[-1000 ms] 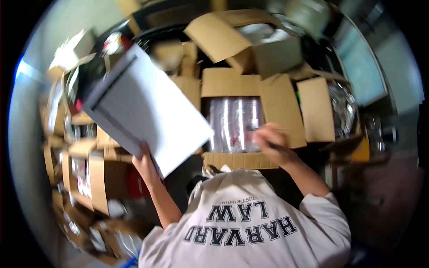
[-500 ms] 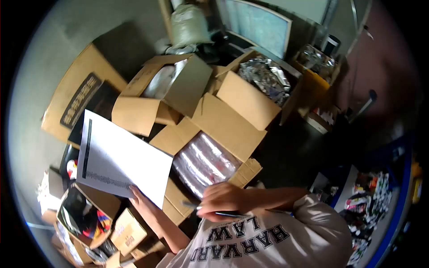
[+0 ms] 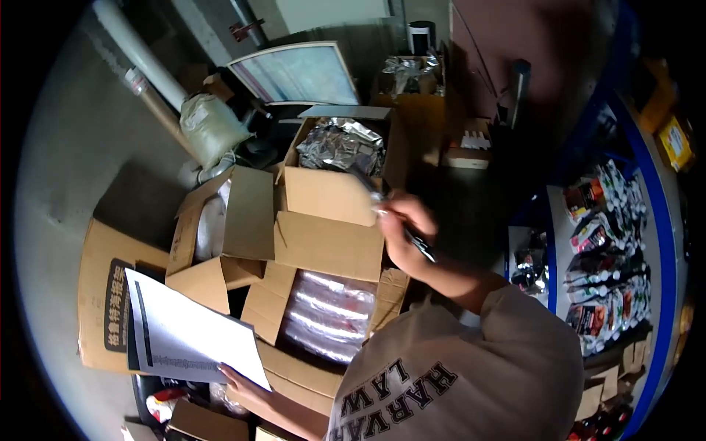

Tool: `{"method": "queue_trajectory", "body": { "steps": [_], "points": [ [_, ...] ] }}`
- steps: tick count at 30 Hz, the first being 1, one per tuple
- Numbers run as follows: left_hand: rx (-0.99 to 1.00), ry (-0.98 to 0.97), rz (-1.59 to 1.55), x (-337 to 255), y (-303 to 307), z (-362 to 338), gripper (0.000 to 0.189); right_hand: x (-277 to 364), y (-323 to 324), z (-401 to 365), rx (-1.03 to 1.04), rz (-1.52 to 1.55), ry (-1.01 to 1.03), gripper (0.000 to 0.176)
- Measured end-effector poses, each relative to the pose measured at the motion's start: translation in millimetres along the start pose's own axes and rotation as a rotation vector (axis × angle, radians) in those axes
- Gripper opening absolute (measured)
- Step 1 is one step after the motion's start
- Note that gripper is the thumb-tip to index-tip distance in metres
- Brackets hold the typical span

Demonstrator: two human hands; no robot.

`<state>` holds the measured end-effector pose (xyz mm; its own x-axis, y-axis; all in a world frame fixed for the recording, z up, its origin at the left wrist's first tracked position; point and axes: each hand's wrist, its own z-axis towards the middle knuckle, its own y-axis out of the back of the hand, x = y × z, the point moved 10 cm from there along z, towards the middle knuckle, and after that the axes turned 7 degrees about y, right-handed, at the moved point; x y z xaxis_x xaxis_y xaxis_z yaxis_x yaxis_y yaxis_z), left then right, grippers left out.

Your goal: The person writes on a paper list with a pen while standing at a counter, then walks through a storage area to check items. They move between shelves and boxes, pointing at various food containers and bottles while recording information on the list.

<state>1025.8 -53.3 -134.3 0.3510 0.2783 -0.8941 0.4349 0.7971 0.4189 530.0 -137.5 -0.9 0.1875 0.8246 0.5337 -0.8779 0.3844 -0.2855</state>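
Observation:
My left hand (image 3: 237,382) grips the lower edge of a white printed sheet of paper (image 3: 195,331), which has a dark strip and small text along one side. Raised in front of the boxes, my right hand (image 3: 404,224) is closed around a dark pen (image 3: 421,247); its far end is blurred. Beyond that hand lies an open carton (image 3: 331,198) filled with crumpled silver packaging (image 3: 342,143). Nearer to me, another open carton (image 3: 268,305) contains shiny clear-wrapped items (image 3: 329,316), whose kind I cannot make out.
A carton with a white bag inside (image 3: 246,213) stands left of centre. A printed flat carton (image 3: 99,301) leans at the wall. On the right, a blue-framed shelf (image 3: 665,294) carries several rows of pouches (image 3: 607,257). A stuffed sack (image 3: 212,128) sits at the back.
My right hand, with the pen, has moved from near my chest out towards the foil-filled carton. The view has turned right, and the paper now sits lower in it.

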Motion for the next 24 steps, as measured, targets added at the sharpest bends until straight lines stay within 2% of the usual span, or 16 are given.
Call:
{"method": "queue_trajectory", "body": {
  "steps": [2,3,6,8,10,12,14,16,17,18,20,21,22,24],
  "points": [
    [0.028,0.058,-0.008,5,-7,0,0.044,-44,-41,-21,0.572,-0.126,-0.222,0.007],
    [0.038,0.063,-0.011,4,-9,-2,0.044,-61,-30,-33,0.554,-0.153,-0.359,0.007],
    [0.070,0.046,-0.044,-9,-18,-19,0.044,9,29,-5,-0.006,-0.162,-0.038,0.004],
    [0.088,0.031,-0.055,-18,-20,-36,0.044,35,55,-20,-0.189,-0.234,0.185,0.005],
    [0.104,0.018,-0.066,-27,-21,-52,0.043,-4,21,-36,0.145,-0.094,-0.052,0.004],
    [0.125,0.004,-0.081,-36,-25,-69,0.043,-54,12,-94,0.532,-0.301,-0.597,0.005],
    [0.158,-0.005,-0.105,-44,-30,-84,0.043,-34,24,-109,0.400,-0.265,-0.371,0.005],
    [0.216,-0.022,-0.103,-54,-40,-105,0.043,6,59,-120,0.246,-0.252,-0.320,0.004],
    [0.257,-0.032,-0.103,-59,-48,-115,0.043,10,75,-130,0.174,-0.292,-0.363,0.007],
    [0.285,-0.039,-0.116,-67,-56,-127,0.043,12,87,-142,0.224,-0.357,-0.405,0.013],
    [0.347,-0.044,-0.136,-79,-70,-150,0.043,25,114,-158,0.184,-0.384,-0.468,0.030],
    [0.371,-0.040,-0.140,-84,-77,-162,0.043,33,126,-164,0.198,-0.431,-0.387,0.043],
    [0.396,-0.035,-0.141,-88,-82,-173,0.043,42,142,-168,0.135,-0.436,-0.305,0.044],
    [0.459,-0.038,-0.138,-97,-92,-195,0.042,54,172,-170,0.189,-0.570,-0.326,0.045]
  ]
}}
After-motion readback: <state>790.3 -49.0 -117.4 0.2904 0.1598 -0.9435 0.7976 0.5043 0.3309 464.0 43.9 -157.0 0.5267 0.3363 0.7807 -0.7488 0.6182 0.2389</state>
